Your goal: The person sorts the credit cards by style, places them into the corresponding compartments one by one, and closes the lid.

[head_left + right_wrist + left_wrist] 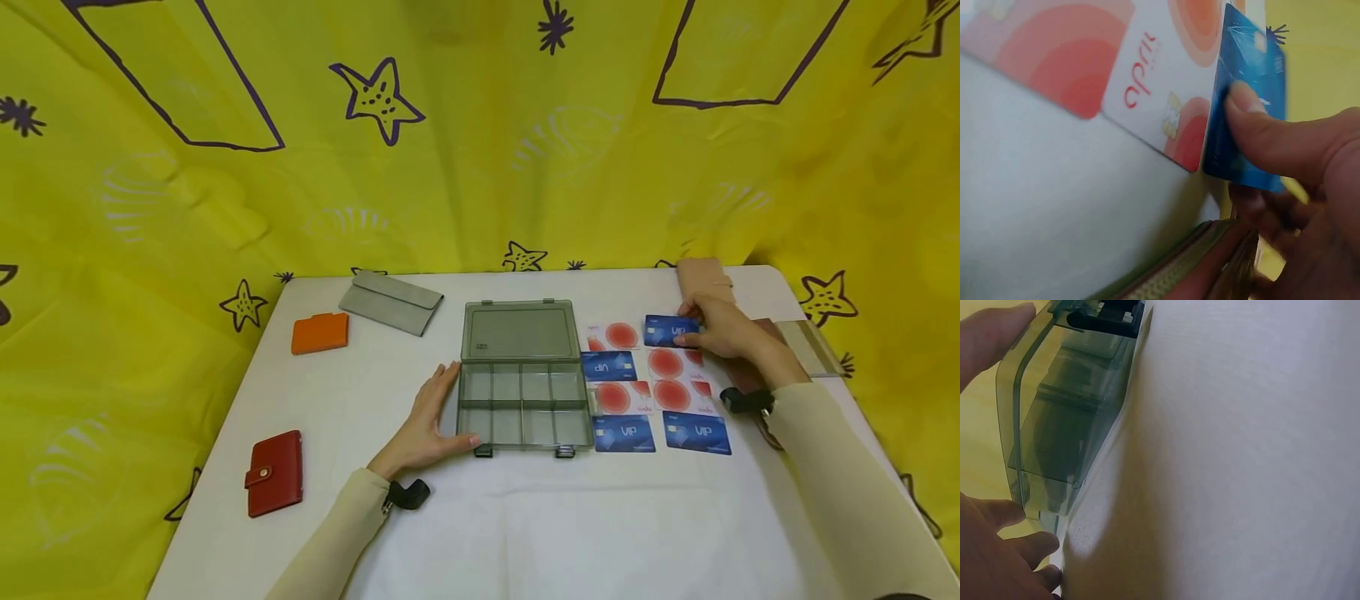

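My right hand (722, 327) pinches a blue VIP card (666, 330) at its right end, with the thumb on its printed face. In the right wrist view the same blue card (1244, 119) stands tilted beside a white-and-red card (1154, 94). My left hand (427, 421) rests at the left side of a clear grey-green compartment box (525, 404), fingers extended along its side and thumb at the front edge. The box's lid (519, 329) lies folded back, and its compartments hold nothing. In the left wrist view the fingertips (1038, 550) touch the box's corner.
Blue and red-and-white cards (622, 433) lie in two columns right of the box. A tan wallet (705, 279) and a brown one (750, 379) lie near my right arm. Left are a grey pouch (392, 302), an orange holder (320, 333) and a red wallet (276, 475).
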A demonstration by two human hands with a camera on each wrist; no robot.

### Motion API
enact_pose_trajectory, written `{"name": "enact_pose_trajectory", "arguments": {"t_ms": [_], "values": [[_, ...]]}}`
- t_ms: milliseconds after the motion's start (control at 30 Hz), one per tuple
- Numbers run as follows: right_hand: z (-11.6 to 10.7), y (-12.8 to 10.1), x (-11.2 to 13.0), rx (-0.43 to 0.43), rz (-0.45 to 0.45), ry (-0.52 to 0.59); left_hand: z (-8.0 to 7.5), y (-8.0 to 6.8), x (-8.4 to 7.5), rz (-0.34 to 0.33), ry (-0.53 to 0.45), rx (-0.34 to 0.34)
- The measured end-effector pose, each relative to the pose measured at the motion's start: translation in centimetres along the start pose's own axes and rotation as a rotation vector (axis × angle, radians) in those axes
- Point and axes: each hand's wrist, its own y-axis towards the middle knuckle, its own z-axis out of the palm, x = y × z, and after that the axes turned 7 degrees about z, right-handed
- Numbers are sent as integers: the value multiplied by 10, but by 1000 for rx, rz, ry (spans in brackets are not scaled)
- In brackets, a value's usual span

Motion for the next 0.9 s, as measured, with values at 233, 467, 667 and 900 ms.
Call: {"name": "enact_pose_trajectory", "arguments": {"t_ms": [233, 467, 667, 900], "values": [[0, -11, 5, -128, -28, 34, 0, -2, 0, -13, 12, 9], [12, -23, 26, -346, -150, 264, -2, -1, 0, -21, 32, 37], [36, -33, 62, -231, -183, 677, -2, 1, 0, -28, 34, 40], [76, -45, 98, 170, -333, 1041, 0, 0, 1, -27, 48, 14]]}}
